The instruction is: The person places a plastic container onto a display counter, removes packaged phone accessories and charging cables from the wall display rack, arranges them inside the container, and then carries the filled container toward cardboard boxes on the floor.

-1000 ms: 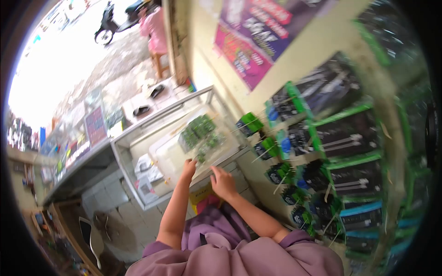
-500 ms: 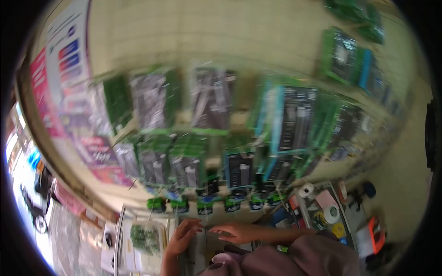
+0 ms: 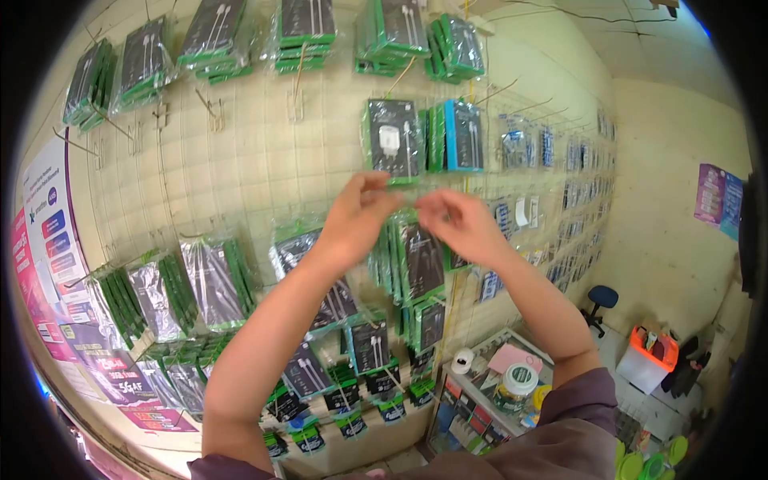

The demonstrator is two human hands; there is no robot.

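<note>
My left hand is raised before the wall rack, its fingers curled toward the thumb in a pinch; whatever is between the tips, I cannot make out. Facing it, my right hand has bent fingers, with blurred tips. Just above both hands hangs a bagged charger pack with a green edge. A blue-edged cable pack hangs beside it. Directly below my hands is a stack of dark, green-edged packs. More bagged packs hang behind my left forearm.
Cable packs line the top row, and bare hooks stick out below them. Lower left hang more bagged packs. A glass display case with a lidded jar stands lower right. Behind it are a stool and an orange-rimmed bin.
Both hands have risen from low over the counter to the middle of the rack. The view has tilted up and turned right, bringing the top row and far wall into sight.
</note>
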